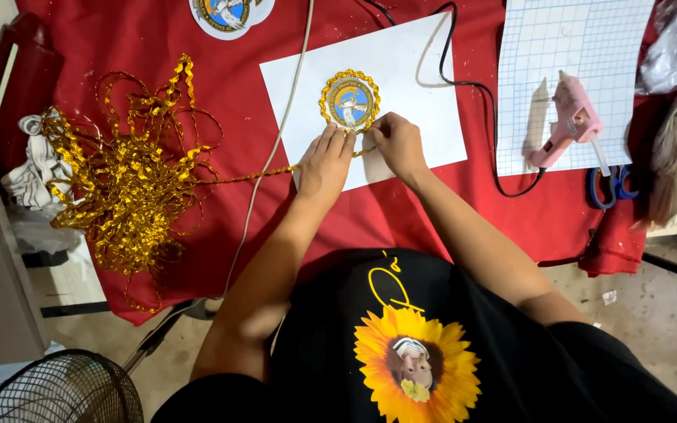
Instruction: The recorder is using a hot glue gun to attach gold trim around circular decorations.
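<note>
left hand [324,163] flat, fingers together on white paper [417,63] | right hand [398,142] fingers pinched on gold trim [131,184] (crinkly, metallic) at round badge [349,100]

A table draped in a red cloth [197,47] carries everything. A white paper sheet [409,70] lies at its middle. Left of the sheet sprawls a heap of gold trim [123,188]; right of it lies a grid sheet [581,39], with blue scissors [613,186] just below that. A white cable [276,141] runs down the cloth beside the sheet's left edge.
</note>
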